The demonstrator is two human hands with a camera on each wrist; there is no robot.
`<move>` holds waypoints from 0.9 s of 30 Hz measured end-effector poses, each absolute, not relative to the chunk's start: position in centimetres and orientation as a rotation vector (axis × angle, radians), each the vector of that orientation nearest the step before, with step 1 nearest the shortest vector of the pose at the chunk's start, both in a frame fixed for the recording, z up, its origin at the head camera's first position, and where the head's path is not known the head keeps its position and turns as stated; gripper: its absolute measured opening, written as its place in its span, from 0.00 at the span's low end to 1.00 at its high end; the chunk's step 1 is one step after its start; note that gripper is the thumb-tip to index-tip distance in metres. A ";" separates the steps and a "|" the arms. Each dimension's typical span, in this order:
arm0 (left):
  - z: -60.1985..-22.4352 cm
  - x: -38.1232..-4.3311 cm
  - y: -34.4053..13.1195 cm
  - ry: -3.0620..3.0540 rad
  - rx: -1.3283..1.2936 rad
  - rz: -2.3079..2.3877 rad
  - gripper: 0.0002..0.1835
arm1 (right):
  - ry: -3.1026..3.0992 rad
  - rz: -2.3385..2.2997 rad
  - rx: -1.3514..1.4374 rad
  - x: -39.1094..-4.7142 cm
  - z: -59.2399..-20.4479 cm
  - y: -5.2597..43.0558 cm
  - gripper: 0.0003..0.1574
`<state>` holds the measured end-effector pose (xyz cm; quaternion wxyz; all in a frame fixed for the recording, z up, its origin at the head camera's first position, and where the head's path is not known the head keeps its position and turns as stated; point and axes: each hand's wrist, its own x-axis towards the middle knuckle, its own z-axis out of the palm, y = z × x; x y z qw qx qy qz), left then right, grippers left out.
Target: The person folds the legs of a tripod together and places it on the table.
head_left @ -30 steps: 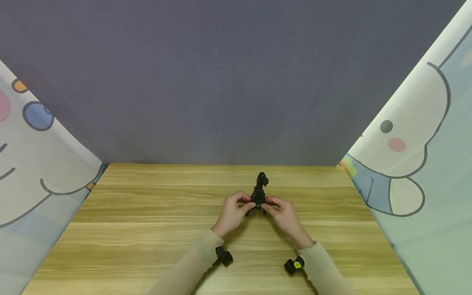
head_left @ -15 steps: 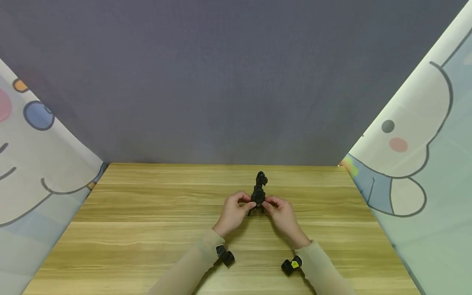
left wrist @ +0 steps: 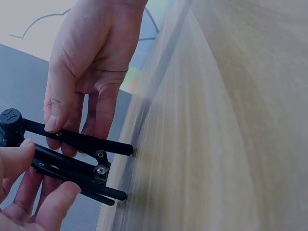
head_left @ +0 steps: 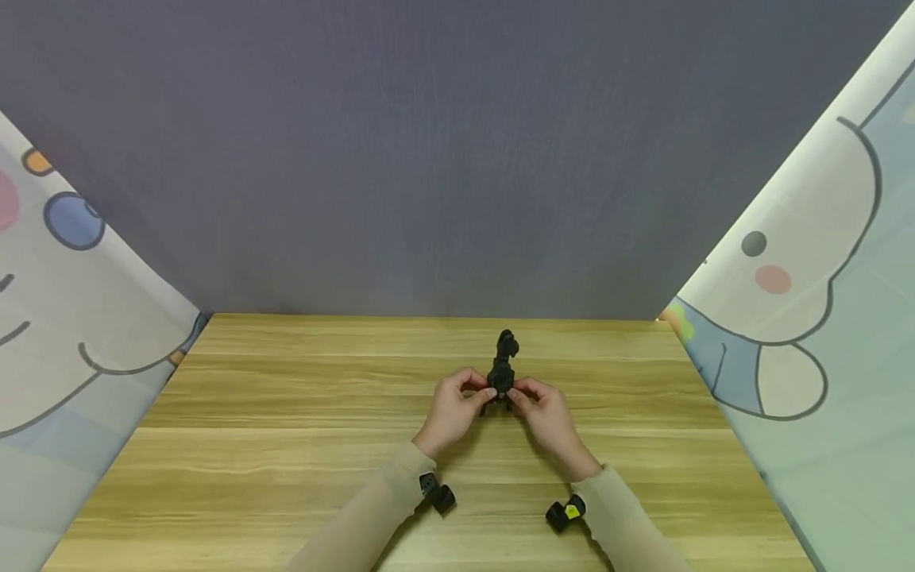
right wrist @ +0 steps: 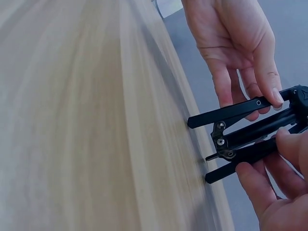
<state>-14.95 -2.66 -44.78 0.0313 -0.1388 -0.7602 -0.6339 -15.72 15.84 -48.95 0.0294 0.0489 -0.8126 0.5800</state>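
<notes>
A small black mini tripod (head_left: 502, 377) is upright between both hands in the head view, its head pointing toward the back wall. The left hand (head_left: 452, 409) pinches one of its legs from the left. From the other side, the right hand (head_left: 549, 415) pinches another leg between thumb and fingers. In the left wrist view, the tripod's legs (left wrist: 91, 143) stand a little apart around a central column, with a round knob (left wrist: 10, 118) near the top. Metal hinge links (right wrist: 220, 139) join the legs to the column in the right wrist view. Whether the feet touch the table is unclear.
The hands work over a wood-grain table (head_left: 286, 445). A grey wall or panel (head_left: 429, 159) rises at its back edge. Cartoon-print curtains (head_left: 786, 318) flank the table on both sides. Each sleeve carries a black wrist camera (head_left: 438, 494).
The tripod's legs have drawn slightly closer together since one second ago. The right hand has shifted a little to the left; the left hand has barely moved. Both still hold the tripod.
</notes>
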 end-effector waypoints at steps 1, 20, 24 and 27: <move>-44.8 -14.9 -2.6 -2.340 -0.425 -1.951 0.02 | -2.500 1.797 0.154 -15.7 -49.0 15.9 0.06; -48.5 -17.4 -3.6 -2.360 -0.386 -1.910 0.04 | -2.556 1.729 0.368 -14.8 -48.4 16.9 0.10; -48.3 -17.4 -3.9 -2.375 -0.392 -1.922 0.06 | -2.545 1.812 0.461 -14.2 -48.5 17.0 0.13; -48.3 -17.3 -3.9 -2.393 -0.406 -1.919 0.07 | -2.536 1.867 0.512 -14.0 -48.5 17.2 0.14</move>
